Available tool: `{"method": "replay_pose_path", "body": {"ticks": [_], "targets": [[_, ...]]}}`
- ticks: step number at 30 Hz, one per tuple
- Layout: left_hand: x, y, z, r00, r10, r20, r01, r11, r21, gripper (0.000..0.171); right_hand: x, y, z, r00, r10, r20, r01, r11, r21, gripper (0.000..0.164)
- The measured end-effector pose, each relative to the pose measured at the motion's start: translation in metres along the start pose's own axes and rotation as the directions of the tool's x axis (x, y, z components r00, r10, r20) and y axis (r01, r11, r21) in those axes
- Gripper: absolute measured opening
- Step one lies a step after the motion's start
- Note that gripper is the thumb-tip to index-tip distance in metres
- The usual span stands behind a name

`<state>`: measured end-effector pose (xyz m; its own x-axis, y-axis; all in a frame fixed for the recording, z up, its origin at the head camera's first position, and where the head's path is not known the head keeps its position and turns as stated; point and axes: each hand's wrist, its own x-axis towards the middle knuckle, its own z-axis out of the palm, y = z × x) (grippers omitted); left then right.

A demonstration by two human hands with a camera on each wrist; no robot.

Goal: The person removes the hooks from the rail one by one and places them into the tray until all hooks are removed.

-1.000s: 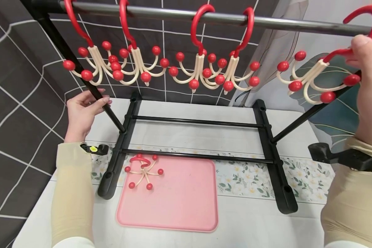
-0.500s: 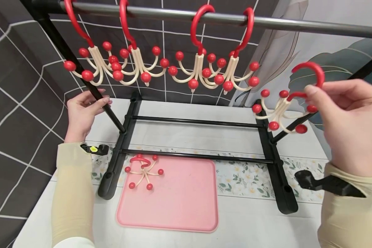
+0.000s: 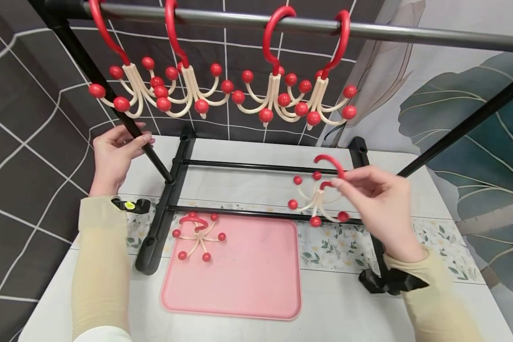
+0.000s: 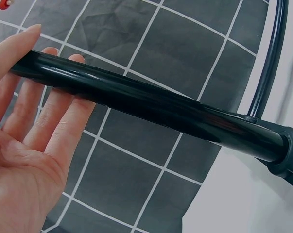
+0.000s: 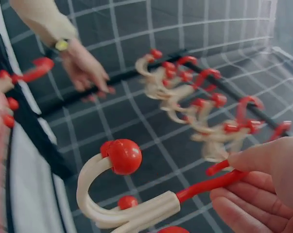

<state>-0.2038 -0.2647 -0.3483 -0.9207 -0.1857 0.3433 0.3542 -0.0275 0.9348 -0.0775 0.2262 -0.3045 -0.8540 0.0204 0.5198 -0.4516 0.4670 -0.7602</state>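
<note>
A: Where are we? R hand pinches the red hook of a multi-prong hanger, thumb and fingertips on the curved red part, cream prongs w/ red ball tips hanging below and to the left of the grip. It's in the air, above the desk, just past the far right corner of the pink mat.

B: And our L hand rests on the slanted black leg of the rack, fingers nearly straight against the tube, not wrapped round it. Wrist view confirms: bar lies across the fingers.

A: Away from the R grip, toward the L hand, one hanger on the mat lies flat near the far left corner. Above both grips, four hangers on the top rail.

B: So how do we handle it well, in our judgement?

A: Keep the pinch on the hook, not the prongs; they flex and snag. Carry it low, clear of the rack's black crossbars right under the grip. Aim for bare pink, apart from the hanger lying there, so prongs don't tangle.

B: Lower till the ball tips touch, then loosen the pinch. L hand steadies the rack.
</note>
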Motion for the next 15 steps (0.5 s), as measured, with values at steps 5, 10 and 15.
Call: {"method": "replay_pose_path", "body": {"ticks": [5,10,15], "targets": [[0.0,0.0,0.0,1.0,0.0,0.0,0.0,1.0,-0.018,0.036,-0.015,0.01,0.026,0.993,-0.002,0.12,-0.012,0.994,0.111,0.016],[0.0,0.001,0.0,1.0,0.009,0.0,-0.009,1.0,-0.02,0.037,-0.028,0.016,0.049,0.98,0.026,0.199,-0.068,0.976,0.208,0.016],[0.0,0.001,0.001,1.0,0.005,0.0,-0.005,1.0,-0.016,0.035,-0.043,0.018,0.076,0.96,0.044,0.278,-0.132,0.942,0.309,0.015]]}}
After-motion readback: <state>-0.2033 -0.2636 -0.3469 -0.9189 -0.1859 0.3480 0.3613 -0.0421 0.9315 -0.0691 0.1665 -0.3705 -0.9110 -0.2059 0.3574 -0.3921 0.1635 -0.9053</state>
